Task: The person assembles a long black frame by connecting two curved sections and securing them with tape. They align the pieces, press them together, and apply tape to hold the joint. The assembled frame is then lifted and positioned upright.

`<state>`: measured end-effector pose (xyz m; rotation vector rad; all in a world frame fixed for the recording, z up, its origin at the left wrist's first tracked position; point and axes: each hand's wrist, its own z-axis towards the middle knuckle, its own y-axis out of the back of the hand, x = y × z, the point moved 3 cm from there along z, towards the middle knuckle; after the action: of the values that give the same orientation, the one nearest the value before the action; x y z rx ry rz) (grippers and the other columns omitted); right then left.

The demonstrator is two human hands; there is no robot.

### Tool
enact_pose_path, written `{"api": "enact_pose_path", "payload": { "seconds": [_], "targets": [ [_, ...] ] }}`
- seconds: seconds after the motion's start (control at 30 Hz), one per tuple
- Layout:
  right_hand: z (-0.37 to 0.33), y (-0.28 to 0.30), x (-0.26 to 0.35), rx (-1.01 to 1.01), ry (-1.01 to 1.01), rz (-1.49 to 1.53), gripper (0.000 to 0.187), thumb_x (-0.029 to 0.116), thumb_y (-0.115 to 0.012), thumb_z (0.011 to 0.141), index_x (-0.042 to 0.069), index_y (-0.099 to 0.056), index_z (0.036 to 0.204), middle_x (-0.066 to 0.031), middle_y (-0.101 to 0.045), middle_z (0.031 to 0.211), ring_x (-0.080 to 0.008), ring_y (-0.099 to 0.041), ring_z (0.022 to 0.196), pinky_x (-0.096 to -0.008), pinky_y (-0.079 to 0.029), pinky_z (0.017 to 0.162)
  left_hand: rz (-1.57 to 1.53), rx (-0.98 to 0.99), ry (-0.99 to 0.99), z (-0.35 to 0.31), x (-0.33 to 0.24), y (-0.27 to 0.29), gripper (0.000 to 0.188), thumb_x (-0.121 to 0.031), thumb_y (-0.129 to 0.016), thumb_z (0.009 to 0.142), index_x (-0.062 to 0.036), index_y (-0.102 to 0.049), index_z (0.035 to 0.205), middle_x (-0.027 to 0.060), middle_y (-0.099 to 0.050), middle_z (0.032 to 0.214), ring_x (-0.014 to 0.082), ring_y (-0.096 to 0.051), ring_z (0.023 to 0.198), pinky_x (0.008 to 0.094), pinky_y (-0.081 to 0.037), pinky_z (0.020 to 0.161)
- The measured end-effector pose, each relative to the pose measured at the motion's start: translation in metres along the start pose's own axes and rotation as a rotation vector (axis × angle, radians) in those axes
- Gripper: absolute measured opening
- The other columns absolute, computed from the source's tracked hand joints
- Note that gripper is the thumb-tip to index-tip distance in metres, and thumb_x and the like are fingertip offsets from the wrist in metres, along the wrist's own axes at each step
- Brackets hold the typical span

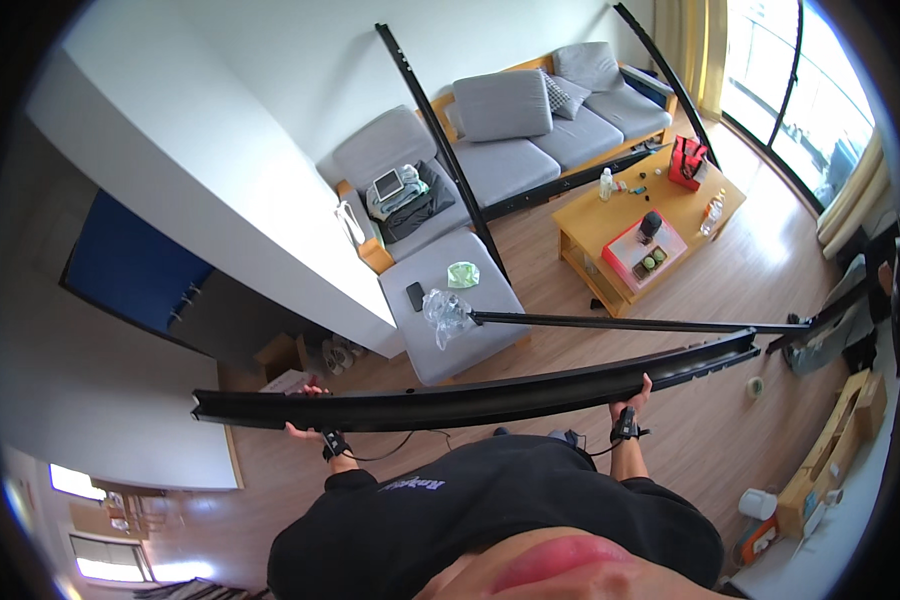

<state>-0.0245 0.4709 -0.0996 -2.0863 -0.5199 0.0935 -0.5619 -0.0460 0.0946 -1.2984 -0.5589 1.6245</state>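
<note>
A long black channel-shaped beam (470, 393) lies across both my hands in front of my body, its hollow side showing. My left hand (308, 432) is under the beam toward its left end, with fingers wrapped round it and partly hidden. Farther along, my right hand (630, 402) grips the beam's near edge, short of its right end. Just beyond the held beam, a thinner black rail (630, 322) runs from the grey ottoman (440, 345) toward the right. Crumpled clear plastic (447, 315) sits at that rail's left end.
Two black posts (435, 130) (670, 75) stand by the grey sofa (510, 165), and a black bar (570, 190) lies low before it. A wooden coffee table (580, 225) holds a red bag and bottles. At right, a person in grey trousers (835, 325) is beside the thin rail's end.
</note>
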Motion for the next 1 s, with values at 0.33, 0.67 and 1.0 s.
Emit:
{"api": "enact_pose_path", "payload": {
  "seconds": [0.33,0.67,1.0],
  "targets": [
    [0.015,0.023,0.021,-0.016,0.034,-0.022,0.038,0.039,-0.074,0.086,0.009,-0.072,0.108,-0.0076,-0.075,0.110,-0.0313,-0.071,0.102,-0.0492,-0.058,0.099,0.056,0.055,-0.001,-0.001,0.020,-0.066,0.086,-0.077,-0.053,0.089,-0.0037,-0.061,0.134,0.0153,-0.068,0.127,0.0334,-0.065,0.117,0.0543,-0.050,0.106],
    [0.052,0.098,0.027,-0.227,0.038,0.023,0.034,0.031,-0.071,0.081,0.009,-0.068,0.106,-0.0076,-0.075,0.107,-0.0330,-0.070,0.099,-0.0502,-0.057,0.101,0.068,0.221,0.161,0.009,0.039,-0.191,0.086,-0.071,-0.056,0.096,-0.0051,-0.051,0.152,0.0157,-0.063,0.132,0.0341,-0.060,0.125,0.0567,-0.043,0.120],
    [0.036,0.140,0.056,-0.202,0.060,0.069,0.034,0.039,-0.068,0.080,0.010,-0.067,0.097,-0.0086,-0.076,0.103,-0.0327,-0.071,0.097,-0.0469,-0.059,0.094,-0.079,0.328,0.371,0.032,0.089,-0.212,0.092,-0.072,-0.057,0.094,-0.0134,-0.042,0.163,0.0174,-0.055,0.151,0.0366,-0.051,0.143,0.0618,-0.032,0.127]
  ]
}}
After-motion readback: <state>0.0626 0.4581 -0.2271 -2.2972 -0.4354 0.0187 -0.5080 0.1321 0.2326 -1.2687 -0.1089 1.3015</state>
